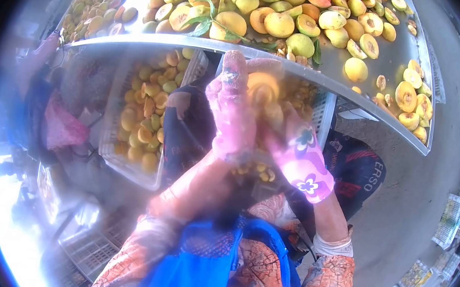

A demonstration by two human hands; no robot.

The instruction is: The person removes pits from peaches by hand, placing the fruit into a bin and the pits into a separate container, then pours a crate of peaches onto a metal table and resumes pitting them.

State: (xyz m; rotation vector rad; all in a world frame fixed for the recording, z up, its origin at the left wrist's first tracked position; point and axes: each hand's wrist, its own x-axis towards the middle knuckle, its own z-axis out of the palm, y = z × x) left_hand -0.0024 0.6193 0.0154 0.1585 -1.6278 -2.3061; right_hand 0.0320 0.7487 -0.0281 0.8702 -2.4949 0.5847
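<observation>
My left hand (230, 108), in a pink work glove, is closed round a halved yellow peach (263, 86) just below the near rim of the metal table. The peach's cut face shows, though blur and haze soften its outline. Close against it on the right is my right hand (300, 152), in a pink glove with a flower print. Motion smears its fingers, so their grip cannot be made out. Under the hands, a container of small yellow pieces (263, 172) is partly hidden between the knees.
Many whole and halved peaches (278, 25) lie on the metal table (376, 101), with leaves and loose pits among them. A white crate (108, 133) of peaches stands left of my legs. Another person's arm (35, 61) shows at far left. Several crates (449, 220) line the right side.
</observation>
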